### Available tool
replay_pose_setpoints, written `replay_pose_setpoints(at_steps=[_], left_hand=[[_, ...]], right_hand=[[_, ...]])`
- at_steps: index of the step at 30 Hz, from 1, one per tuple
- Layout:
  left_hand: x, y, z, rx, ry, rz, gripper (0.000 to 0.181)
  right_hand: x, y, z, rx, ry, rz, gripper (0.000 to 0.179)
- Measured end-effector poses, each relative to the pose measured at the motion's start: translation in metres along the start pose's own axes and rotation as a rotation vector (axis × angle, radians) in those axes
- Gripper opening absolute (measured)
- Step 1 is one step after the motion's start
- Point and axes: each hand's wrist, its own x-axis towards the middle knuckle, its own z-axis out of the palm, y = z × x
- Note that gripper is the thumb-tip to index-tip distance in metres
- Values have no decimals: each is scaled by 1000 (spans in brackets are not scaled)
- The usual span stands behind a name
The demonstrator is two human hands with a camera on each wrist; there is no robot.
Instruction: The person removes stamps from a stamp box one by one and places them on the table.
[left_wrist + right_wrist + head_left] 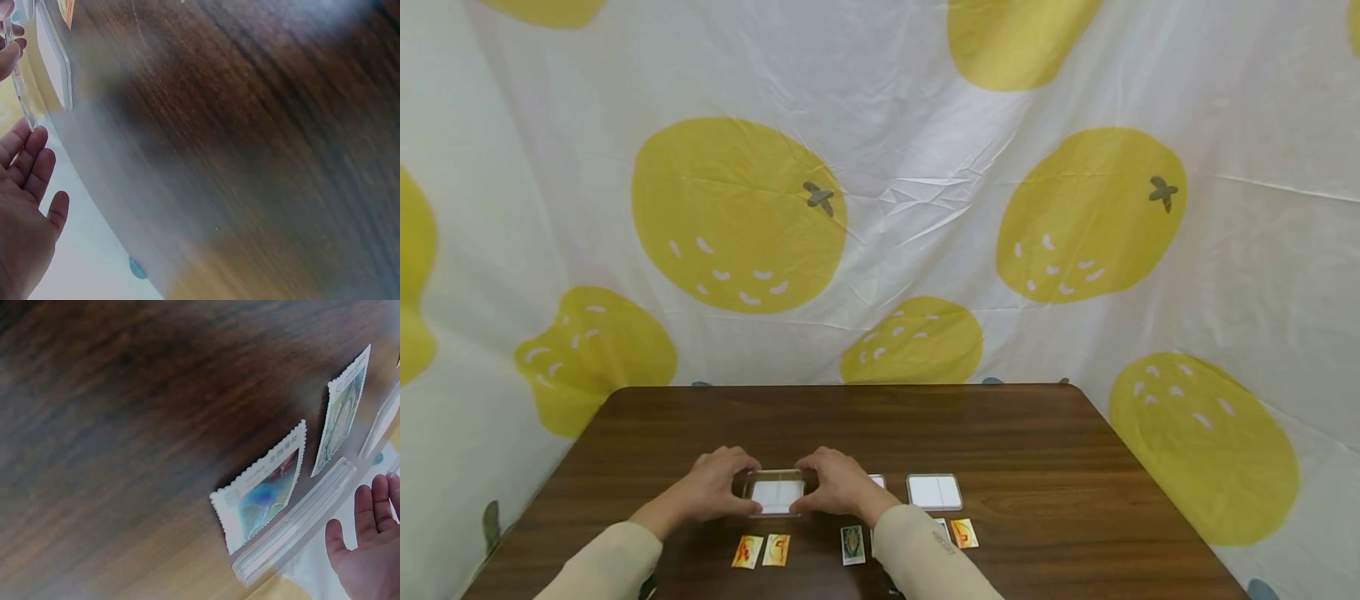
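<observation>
My left hand (720, 483) and right hand (835, 483) pinch opposite ends of a clear plastic lid (19, 72). In the head view the lid overlaps a shallow white-backed case (778, 496); the left wrist view shows a gap between the lid and a white case (56, 59) on the tabletop. Two orange picture stamps (762, 551) lie in front of the hands. Below my right wrist sits a green stamp (853, 545), and the right forearm partly hides more stamps. Thumb and fingertips of each hand meet the lid's ends.
Another white-backed case (935, 492) is on the right, with one more partly behind my right hand. An orange stamp (964, 533) lies near it. The brown wooden table (1037, 442) ends at a white curtain (917, 267) with yellow fruit prints.
</observation>
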Motion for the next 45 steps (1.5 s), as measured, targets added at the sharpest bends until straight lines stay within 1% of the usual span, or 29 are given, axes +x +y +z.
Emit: replay_pose_setpoints(at_steps=[11,17,25,32,38,45], left_hand=[[4,0,7,29,-17,27,53],[4,-3,10,33,-19,40,51],[2,-3,12,15,-62,14,56],[2,-2,13,11,-64,11,60],[2,-1,14,10,-79,-25,60],[6,4,14,-3,-84,-98,59]], right_hand=[[-2,2,5,-65,2,2,59],[-3,1,8,-76,-18,9,60],[-5,-2,8,-63,-44,36,59],[-5,-3,10,-84,-44,41,60],[-5,-2,10,-91,-55,45,61],[-3,0,12,-111,-70,66,61]])
